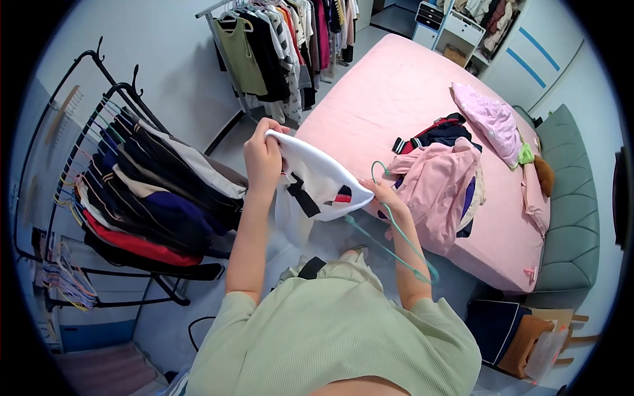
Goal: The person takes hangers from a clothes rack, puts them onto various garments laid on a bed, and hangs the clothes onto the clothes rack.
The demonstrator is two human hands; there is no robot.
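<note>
A white garment [317, 162] is stretched out in front of me, its open edge facing up; black and red patches show on it. My left hand [264, 153] is closed on the edge at the upper left. On the other side, my right hand [387, 197] pinches the opposite end of that edge. A mint-green clothes hanger [396, 253] hangs at my right hand, its hook rising above the fingers and its body dangling by the forearm. The garment's lower part drops out of sight behind its front.
To the left, a black rack [125, 86] carries dark trousers and several bare hangers [69, 280]. Another clothes rack [211, 10] stands at the back. On the pink bed [370, 86] lie a pink garment [436, 175], a dark jacket [449, 132] and a lilac garment [489, 122].
</note>
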